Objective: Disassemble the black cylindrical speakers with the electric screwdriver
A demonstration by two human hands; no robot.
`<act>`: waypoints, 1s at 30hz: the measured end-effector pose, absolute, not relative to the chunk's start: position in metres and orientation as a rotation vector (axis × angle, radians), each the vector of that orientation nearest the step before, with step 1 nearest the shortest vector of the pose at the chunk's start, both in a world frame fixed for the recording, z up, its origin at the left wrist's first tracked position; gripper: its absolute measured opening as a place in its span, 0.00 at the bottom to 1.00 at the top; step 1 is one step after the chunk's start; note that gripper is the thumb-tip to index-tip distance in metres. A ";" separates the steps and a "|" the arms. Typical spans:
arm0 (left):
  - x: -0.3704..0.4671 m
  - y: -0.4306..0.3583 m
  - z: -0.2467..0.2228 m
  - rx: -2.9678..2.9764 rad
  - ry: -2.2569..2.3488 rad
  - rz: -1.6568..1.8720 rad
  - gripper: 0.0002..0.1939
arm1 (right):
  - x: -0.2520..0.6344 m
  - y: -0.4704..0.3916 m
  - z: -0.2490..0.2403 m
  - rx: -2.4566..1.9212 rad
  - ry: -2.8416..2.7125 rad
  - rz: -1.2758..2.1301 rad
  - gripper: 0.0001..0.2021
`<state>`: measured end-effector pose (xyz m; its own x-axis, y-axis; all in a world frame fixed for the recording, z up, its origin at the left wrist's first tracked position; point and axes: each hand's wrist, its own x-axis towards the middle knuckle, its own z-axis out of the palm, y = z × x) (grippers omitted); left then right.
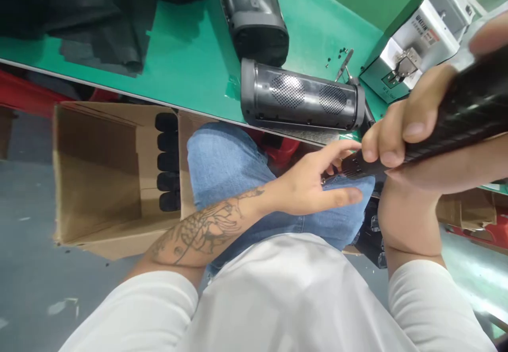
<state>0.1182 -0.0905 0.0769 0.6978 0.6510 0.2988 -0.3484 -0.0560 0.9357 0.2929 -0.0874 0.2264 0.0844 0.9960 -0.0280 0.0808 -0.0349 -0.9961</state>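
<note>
My right hand (413, 111) is closed around a black electric screwdriver (460, 106), whose ribbed body runs from the right edge down to a narrow nose pointing left. Beside that nose is my left hand (317, 180), over my knee. Its thumb and forefinger are spread apart, while the other fingers curl partly out of sight near the bit. Whether they touch the bit I cannot tell. Just beyond the left hand, a black speaker-like housing (311, 97) with two perforated round grilles lies along the table's front edge. A second such housing (254, 16) lies behind it.
Small dark screws (342, 51) and a metal tool (344, 65) lie on the green tabletop (186, 39). A silver machine (424, 34) stands at right. Dark sheets (103, 29) lie at left. Below, an open cardboard box (99, 172) stands left of my knee.
</note>
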 end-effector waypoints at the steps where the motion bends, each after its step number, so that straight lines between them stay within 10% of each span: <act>1: 0.122 -0.093 0.079 1.325 0.274 0.761 0.33 | 0.286 -0.086 0.220 -1.302 -1.255 1.152 0.50; 10: 0.139 -0.094 0.083 1.285 0.557 0.888 0.12 | 0.250 -0.094 0.196 -1.286 -1.192 1.218 0.38; 30: 0.152 -0.102 0.059 1.289 0.730 0.907 0.12 | 0.223 -0.099 0.145 -1.260 -1.109 0.813 0.33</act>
<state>0.1516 -0.1025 0.0592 0.4766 0.8783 0.0375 -0.1515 0.0400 0.9876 0.2226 -0.0988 0.1449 0.2985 0.9355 0.1889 0.1015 0.1657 -0.9809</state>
